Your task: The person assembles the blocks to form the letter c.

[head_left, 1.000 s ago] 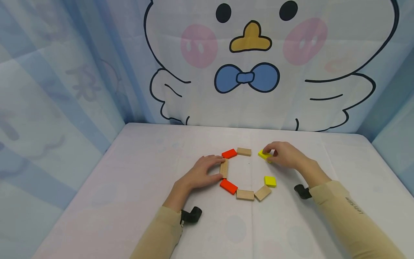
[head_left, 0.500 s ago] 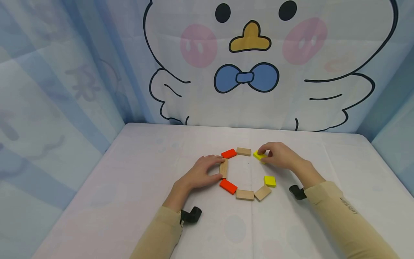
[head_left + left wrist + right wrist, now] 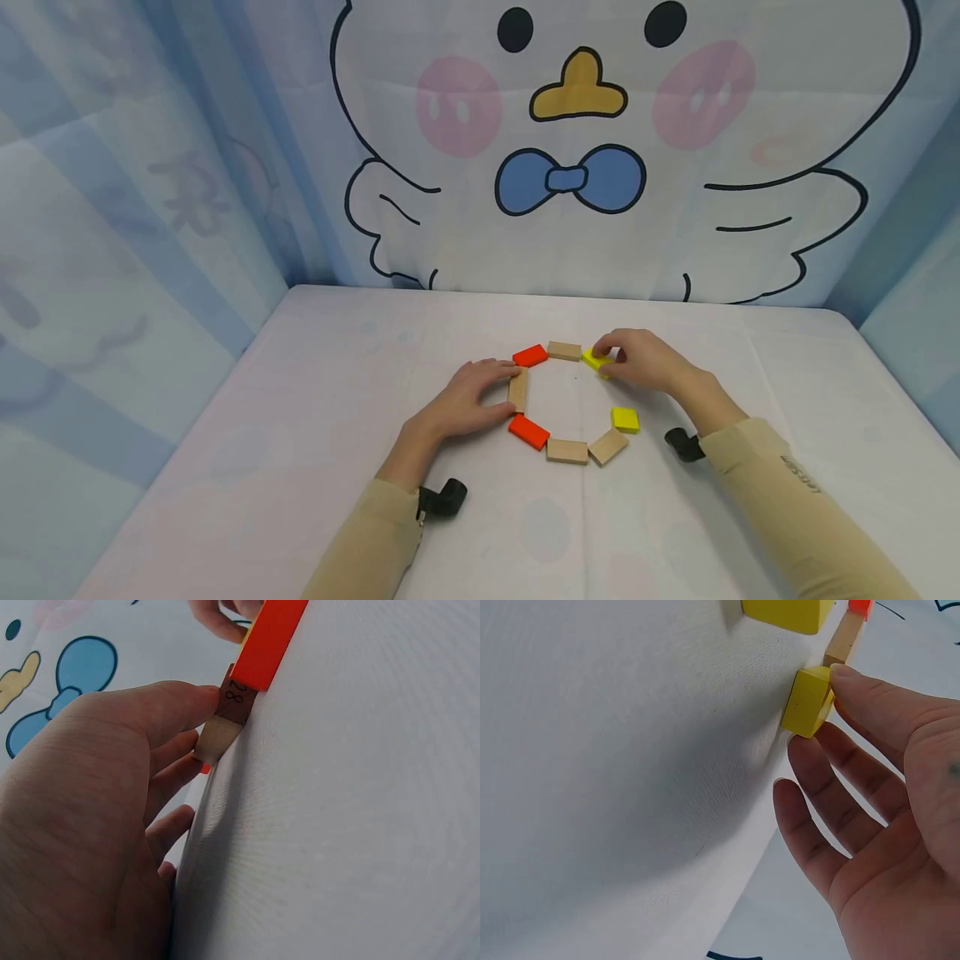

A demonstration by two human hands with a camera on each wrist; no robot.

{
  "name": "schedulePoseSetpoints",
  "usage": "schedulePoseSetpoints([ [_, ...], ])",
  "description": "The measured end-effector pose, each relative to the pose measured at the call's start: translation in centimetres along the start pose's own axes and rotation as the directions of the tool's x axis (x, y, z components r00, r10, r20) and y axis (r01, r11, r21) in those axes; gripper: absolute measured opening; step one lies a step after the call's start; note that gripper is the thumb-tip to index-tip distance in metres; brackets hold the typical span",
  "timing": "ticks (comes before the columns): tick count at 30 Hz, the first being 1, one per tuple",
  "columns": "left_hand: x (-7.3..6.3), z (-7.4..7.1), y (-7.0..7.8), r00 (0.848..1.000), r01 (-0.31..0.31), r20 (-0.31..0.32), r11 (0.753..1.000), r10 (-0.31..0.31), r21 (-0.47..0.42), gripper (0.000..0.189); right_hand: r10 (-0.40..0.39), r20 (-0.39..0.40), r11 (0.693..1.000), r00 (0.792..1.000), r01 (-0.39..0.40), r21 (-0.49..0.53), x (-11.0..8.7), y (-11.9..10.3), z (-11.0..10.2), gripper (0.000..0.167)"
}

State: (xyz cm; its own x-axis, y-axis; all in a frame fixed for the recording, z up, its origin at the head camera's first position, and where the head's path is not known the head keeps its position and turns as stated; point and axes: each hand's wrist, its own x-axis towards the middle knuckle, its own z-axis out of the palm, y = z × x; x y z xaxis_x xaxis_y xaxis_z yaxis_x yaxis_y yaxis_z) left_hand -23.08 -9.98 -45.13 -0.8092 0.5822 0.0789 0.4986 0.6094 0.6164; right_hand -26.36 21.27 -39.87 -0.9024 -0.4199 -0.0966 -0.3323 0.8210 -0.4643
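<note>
On a white-covered table, small red, yellow and plain wooden blocks lie flat in a ring with a gap at its right. My right hand (image 3: 645,362) pinches a yellow block (image 3: 806,701) between thumb and fingers, against the right end of the far wooden block (image 3: 564,351). At the ring's left side, my left hand (image 3: 468,402) holds an upright-lying wooden block (image 3: 518,390) by its two ends, thumb near and fingertips far. Red blocks sit at either end of it, a far one (image 3: 530,356) and a near one (image 3: 528,432). Dark marks like "28" show on that block in the left wrist view.
At the ring's near side lie a wooden block (image 3: 567,451), an angled wooden block (image 3: 608,447) and a second yellow block (image 3: 625,420). The table (image 3: 337,467) meets a cartoon-printed curtain (image 3: 570,250) at the back. Black wrist cameras sit at both cuffs.
My right hand has slid the yellow block leftward, closing the space to the far wooden block. The left hand and the other blocks have stayed in place.
</note>
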Motion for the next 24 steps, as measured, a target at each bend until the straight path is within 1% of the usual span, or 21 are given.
schedulePoseSetpoints([
  [24, 0.14, 0.16, 0.04, 1.0, 0.016, 0.007, 1.0, -0.016, 0.012, 0.057, 0.011, -0.005, 1.0, 1.0, -0.011, 0.0, -0.07, 0.08, -0.05, 0.027],
])
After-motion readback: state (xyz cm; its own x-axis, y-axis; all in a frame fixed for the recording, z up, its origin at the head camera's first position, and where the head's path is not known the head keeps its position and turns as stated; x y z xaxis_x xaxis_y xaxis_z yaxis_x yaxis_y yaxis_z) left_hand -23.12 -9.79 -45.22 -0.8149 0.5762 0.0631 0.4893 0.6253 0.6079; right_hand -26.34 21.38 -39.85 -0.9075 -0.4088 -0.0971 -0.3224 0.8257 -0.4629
